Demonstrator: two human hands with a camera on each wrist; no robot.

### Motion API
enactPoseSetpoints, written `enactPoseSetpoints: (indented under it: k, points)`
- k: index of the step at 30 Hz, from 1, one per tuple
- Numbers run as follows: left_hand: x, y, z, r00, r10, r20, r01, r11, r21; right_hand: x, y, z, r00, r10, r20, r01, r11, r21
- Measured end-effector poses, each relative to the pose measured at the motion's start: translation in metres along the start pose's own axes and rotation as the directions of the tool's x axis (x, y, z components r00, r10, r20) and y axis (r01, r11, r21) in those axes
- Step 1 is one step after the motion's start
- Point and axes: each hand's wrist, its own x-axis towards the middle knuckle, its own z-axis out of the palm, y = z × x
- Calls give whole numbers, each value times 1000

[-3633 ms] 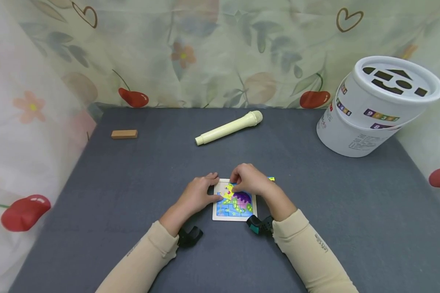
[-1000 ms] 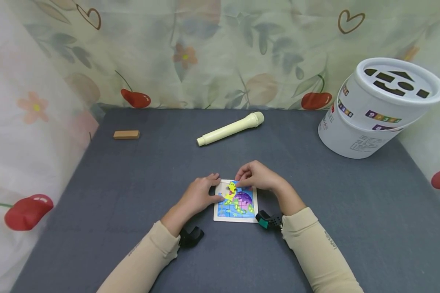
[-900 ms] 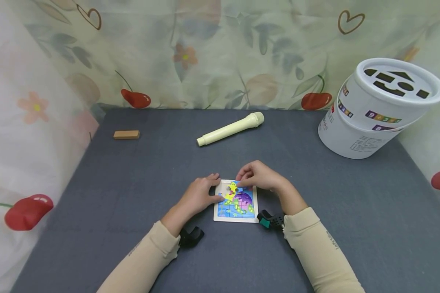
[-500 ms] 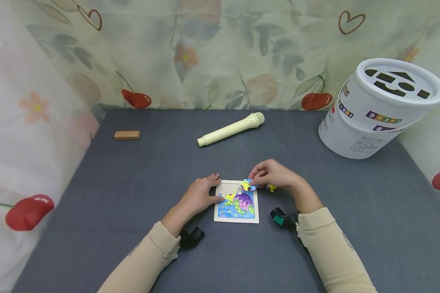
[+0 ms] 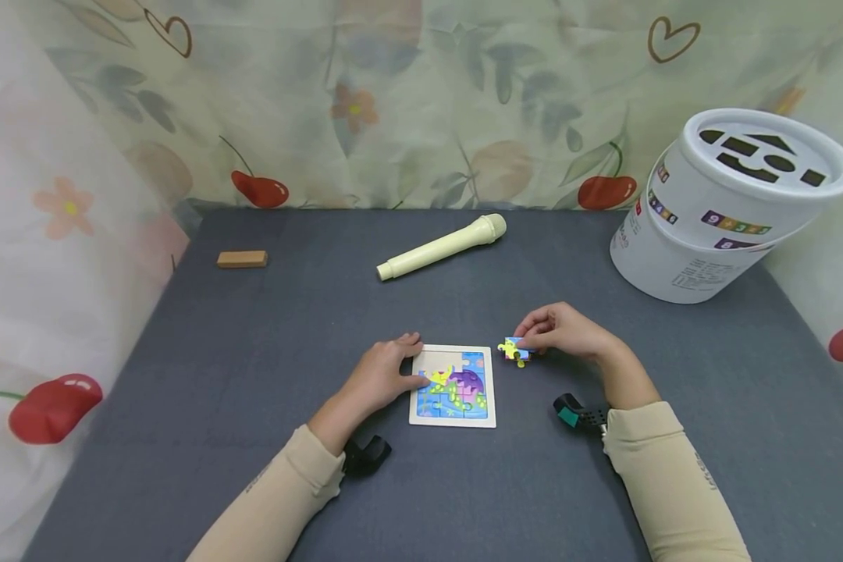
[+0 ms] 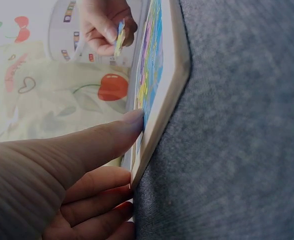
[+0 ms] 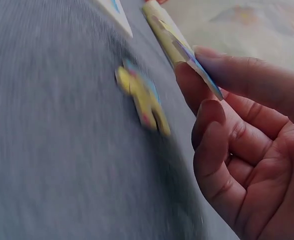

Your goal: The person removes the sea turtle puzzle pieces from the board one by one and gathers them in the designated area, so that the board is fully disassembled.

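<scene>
A small jigsaw puzzle in a pale wooden tray (image 5: 453, 423) lies on the dark table, its upper-left part bare of pieces. My left hand (image 5: 378, 376) rests against the tray's left side. In the left wrist view its thumb (image 6: 114, 132) presses on the rim and its fairly straight fingers touch the corner. To the right of the tray, my right hand (image 5: 569, 334) pinches a blue and yellow puzzle piece (image 7: 207, 79) between thumb and fingertips. Another yellow and blue piece (image 7: 146, 97) lies on the table just below it; in the head view the two overlap.
A cream toy microphone (image 5: 441, 248) lies behind the tray. At the far left is a small wooden block (image 5: 242, 259). A large white bucket (image 5: 702, 234) with shaped holes in its lid stands at the back right. Patterned curtains (image 5: 421, 101) border the table.
My right hand has lifted a yellow and blue piece off the upper part of the puzzle and carried it right, over the loose piece beside the tray. My left hand has stayed put.
</scene>
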Motion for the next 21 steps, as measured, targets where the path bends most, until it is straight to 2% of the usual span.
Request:
enactPoseSetpoints:
  k: [7, 21]
  points:
    - [-1, -1, 0, 1000, 12, -12, -12, 1000, 6, -9, 16, -12, 999, 30, -9, -31, 1000, -8]
    - [0, -3, 1, 999, 37, -23, -37, 999, 10, -22, 28, -28, 999, 49, 7, -49, 999, -11]
